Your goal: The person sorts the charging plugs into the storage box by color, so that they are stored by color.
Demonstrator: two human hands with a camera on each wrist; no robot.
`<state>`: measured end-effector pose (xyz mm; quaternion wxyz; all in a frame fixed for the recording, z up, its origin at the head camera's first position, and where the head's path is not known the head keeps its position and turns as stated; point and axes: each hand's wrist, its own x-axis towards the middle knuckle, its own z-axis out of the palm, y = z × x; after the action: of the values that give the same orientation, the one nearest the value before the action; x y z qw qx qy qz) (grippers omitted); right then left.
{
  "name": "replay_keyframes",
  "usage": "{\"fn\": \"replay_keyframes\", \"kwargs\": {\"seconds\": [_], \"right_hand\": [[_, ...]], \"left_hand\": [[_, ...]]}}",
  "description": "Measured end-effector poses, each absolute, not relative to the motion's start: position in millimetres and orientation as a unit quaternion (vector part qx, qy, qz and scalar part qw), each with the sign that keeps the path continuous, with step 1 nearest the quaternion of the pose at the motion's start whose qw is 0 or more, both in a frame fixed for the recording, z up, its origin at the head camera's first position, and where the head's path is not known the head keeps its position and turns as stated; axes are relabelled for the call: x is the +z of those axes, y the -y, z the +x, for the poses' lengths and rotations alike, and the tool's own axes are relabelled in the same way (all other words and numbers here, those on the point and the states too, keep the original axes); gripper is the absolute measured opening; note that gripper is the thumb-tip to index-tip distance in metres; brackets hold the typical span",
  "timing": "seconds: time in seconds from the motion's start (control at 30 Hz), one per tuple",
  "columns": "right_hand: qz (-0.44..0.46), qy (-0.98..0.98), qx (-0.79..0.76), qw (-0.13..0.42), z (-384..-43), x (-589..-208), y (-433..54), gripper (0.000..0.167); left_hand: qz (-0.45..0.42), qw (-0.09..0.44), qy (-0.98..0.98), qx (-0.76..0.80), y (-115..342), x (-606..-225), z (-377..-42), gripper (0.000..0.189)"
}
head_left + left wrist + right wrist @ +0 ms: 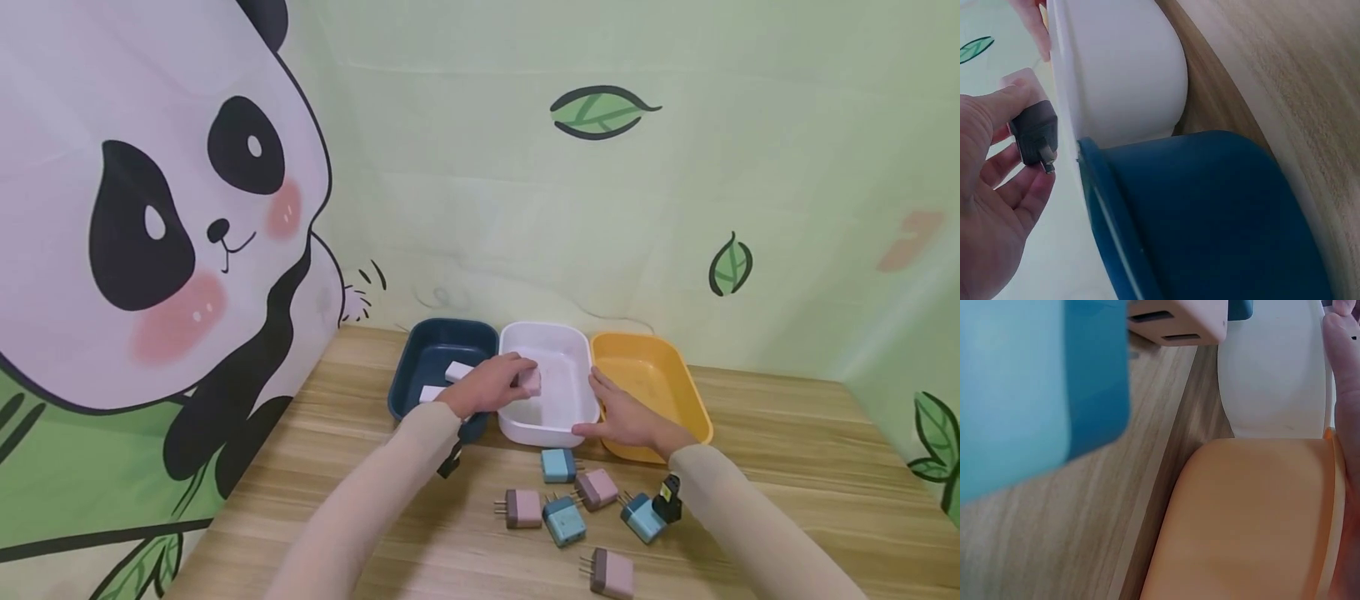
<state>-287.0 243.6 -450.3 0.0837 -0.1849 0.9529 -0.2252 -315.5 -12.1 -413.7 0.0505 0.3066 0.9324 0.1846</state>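
Note:
A pink and dark-grey charger plug (529,382) is pinched between the thumb and fingers of my left hand (489,383), above the white bin (546,437). In the left wrist view, the metal prongs of this charger plug (1035,125) stick out toward the camera. My right hand (626,415) rests at the white bin's near right corner, its thumb by the front rim and its fingers, fairly straight, along the right side. The right wrist and palm lie over the yellow bin (693,400). Under the left wrist is the dark blue bin (401,367), holding white blocks (457,372).
In front of the bins, pink chargers (522,508) and light blue chargers (564,521) lie scattered on the wooden table (450,542). One blue charger (642,517) is right below the right wrist. A printed cloth wall (465,208) stands behind the bins.

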Motion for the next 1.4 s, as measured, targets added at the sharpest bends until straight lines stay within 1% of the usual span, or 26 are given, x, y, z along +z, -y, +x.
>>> {"fn": "replay_keyframes", "kwargs": {"seconds": [0.33, 0.6, 1.07, 1.4], "right_hand": [[-0.175, -0.956, -0.221, 0.084, -288, -452, -245, 0.118], [-0.170, -0.958, -0.215, 0.085, -289, -452, -244, 0.120], [-0.171, -0.958, -0.214, 0.083, -287, -452, -245, 0.118], [-0.160, -0.960, -0.214, 0.087, -287, -453, -244, 0.121]], "left_hand": [[0.278, 0.060, -0.940, 0.191, 8, -426, -329, 0.050], [0.256, 0.067, -0.940, 0.214, 9, -432, -334, 0.051], [0.272, 0.049, -0.941, 0.194, 4, -435, -341, 0.050], [0.269, 0.043, -0.946, 0.176, 3, -444, -349, 0.047]]}}
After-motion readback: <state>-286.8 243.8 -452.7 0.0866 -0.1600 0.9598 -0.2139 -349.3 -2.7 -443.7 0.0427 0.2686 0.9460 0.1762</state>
